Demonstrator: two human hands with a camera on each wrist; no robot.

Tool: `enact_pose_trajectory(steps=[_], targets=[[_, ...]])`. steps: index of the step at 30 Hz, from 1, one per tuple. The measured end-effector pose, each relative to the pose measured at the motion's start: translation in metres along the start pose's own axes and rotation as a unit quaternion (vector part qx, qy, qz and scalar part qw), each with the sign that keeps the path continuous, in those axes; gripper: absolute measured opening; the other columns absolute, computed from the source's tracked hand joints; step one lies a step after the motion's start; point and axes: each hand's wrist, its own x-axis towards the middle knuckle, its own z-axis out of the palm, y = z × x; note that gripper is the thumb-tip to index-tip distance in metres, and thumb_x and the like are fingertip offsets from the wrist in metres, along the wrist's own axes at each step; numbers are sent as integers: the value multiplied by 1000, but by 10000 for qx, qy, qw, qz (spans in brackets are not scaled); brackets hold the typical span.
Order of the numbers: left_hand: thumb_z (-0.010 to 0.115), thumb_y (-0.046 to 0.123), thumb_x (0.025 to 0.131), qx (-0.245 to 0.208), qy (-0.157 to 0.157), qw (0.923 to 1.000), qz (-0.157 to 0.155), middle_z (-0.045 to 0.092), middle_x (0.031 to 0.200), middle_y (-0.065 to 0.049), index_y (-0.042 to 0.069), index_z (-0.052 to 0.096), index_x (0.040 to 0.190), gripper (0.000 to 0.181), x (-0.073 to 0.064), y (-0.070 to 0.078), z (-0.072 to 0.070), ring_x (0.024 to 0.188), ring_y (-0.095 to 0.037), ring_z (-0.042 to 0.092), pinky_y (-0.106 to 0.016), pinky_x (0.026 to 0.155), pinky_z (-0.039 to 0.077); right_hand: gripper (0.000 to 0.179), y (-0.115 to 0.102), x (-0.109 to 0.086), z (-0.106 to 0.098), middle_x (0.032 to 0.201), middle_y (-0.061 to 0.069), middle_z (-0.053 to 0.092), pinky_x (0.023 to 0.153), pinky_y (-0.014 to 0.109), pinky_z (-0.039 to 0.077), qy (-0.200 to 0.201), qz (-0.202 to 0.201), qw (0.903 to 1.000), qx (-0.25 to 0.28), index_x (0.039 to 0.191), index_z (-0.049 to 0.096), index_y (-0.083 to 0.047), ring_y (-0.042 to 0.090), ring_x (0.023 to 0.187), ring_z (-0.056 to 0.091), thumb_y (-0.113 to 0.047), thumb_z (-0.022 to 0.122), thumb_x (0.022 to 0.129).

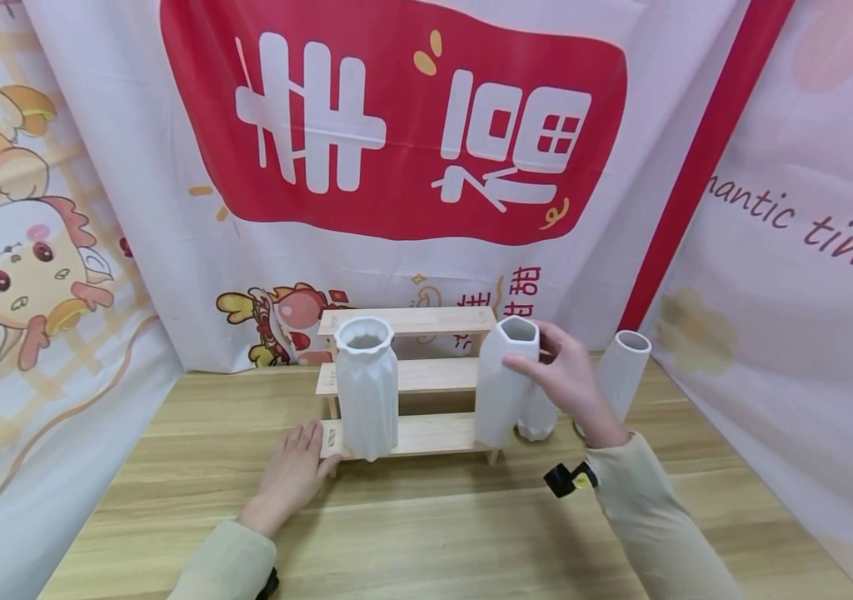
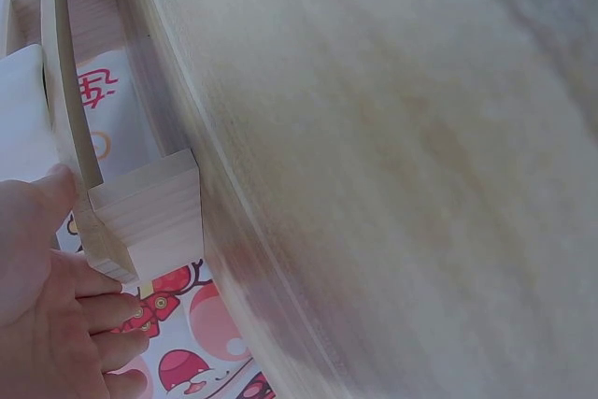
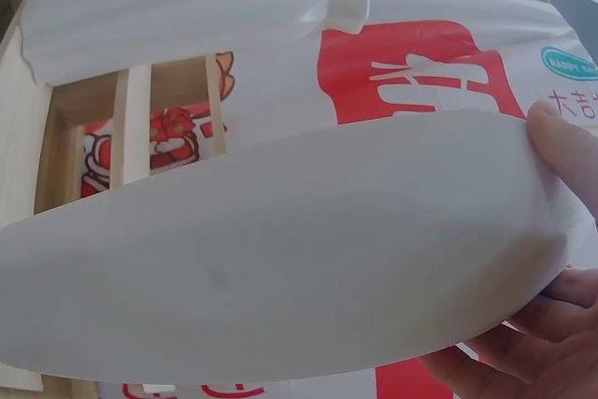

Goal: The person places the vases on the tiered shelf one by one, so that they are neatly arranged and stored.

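A small three-step wooden stand (image 1: 434,433) faces me on the table. My left hand (image 1: 290,477) rests at the left end of its lowest step, thumb at the front edge and fingers extended along the end. Beside that hand a fluted white vase (image 1: 368,404) with a scalloped rim stands on the lowest step. With thumb and fingers my right hand (image 1: 571,379) grips the upper part of a smooth white vase (image 1: 496,396) with an angular mouth. Its base is at the right end of the lowest step. In the right wrist view this vase (image 3: 280,259) fills the foreground.
Behind the right hand, a partly hidden white vase (image 1: 537,417) stands right of the stand. A slim white vase (image 1: 625,367) with a round mouth is farther right. Printed cloth (image 1: 396,258) hangs around the wood-grain table (image 1: 411,533). A black strap piece (image 1: 563,480) sits by the right wrist.
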Motion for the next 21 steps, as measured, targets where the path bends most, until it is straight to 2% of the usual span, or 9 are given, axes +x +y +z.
enact_pose_trajectory(steps=[7, 14, 21], targets=[[46, 33, 97, 21, -41, 10000, -19, 31, 138, -33, -18, 32, 133, 64, 0, 0, 0, 127, -47, 26, -56, 105, 17, 60, 1, 5, 14, 111, 12, 61, 80, 39, 51, -138, -278, 9995, 71, 123, 55, -3, 25, 96, 59, -30, 77, 75], [47, 32, 96, -19, -13, 10000, -13, 31, 137, -33, -18, 32, 132, 63, 0, 1, 0, 127, -48, 26, -56, 104, 18, 63, -1, 9, 27, 111, 15, 61, 80, 36, 51, -191, -224, 9993, 209, 125, 52, 1, 26, 97, 59, -25, 78, 74], [45, 33, 97, 9, -115, 9999, -50, 30, 138, -33, -17, 31, 133, 64, 1, 0, 1, 127, -47, 25, -56, 105, 17, 62, -1, 12, 38, 110, 14, 61, 80, 36, 51, -110, -260, 9994, 211, 124, 53, 0, 26, 96, 59, -25, 79, 74]])
